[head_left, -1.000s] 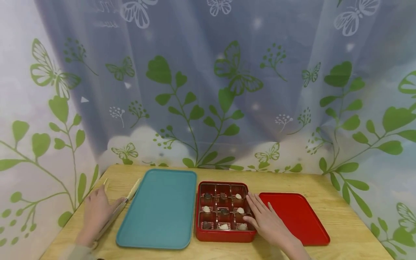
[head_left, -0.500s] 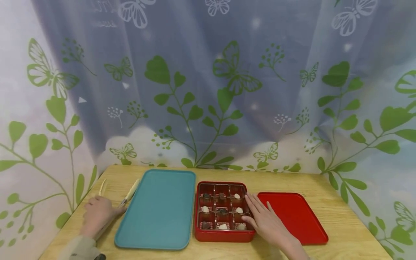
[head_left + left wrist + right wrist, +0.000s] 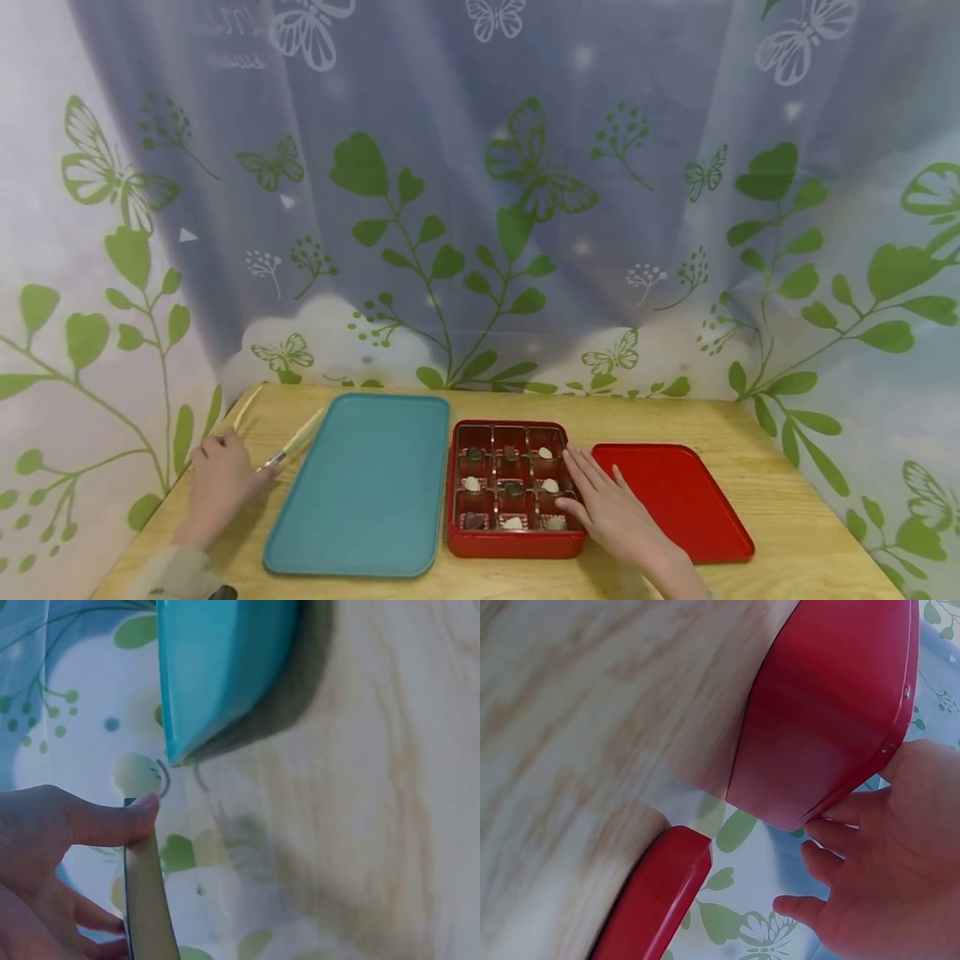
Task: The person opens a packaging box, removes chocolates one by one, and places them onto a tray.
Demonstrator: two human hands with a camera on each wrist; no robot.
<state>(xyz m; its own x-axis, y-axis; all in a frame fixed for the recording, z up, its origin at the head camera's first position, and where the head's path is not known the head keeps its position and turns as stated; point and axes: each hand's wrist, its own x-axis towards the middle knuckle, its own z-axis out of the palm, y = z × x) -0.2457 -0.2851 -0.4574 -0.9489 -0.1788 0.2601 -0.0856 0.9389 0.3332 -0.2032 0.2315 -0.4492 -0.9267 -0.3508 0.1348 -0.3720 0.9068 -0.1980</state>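
Observation:
My left hand (image 3: 219, 482) holds a pair of tongs (image 3: 302, 435) at the table's left side. Their two cream tips point away from me and stand apart. The left wrist view has the thumb against one flat tong arm (image 3: 148, 900). At the middle, a red box (image 3: 517, 547) carries a clear divided insert. Small dark and pale pieces, chocolates by their look (image 3: 512, 487), sit in its compartments. My right hand (image 3: 611, 504) rests on the box's right rim with straight fingers. In the right wrist view its fingertips touch the box's upper edge (image 3: 825, 712).
A teal tray (image 3: 360, 483) lies between the tongs and the box. To the right of the box lies a flat red lid (image 3: 686, 504), partly behind my right forearm. A patterned curtain (image 3: 480, 208) hangs behind the wooden table (image 3: 795, 508).
My left hand dipped and turned, then came up slightly again; the tong tips now reach farther forward and stand farther apart than half a second ago. The right hand stays on the box.

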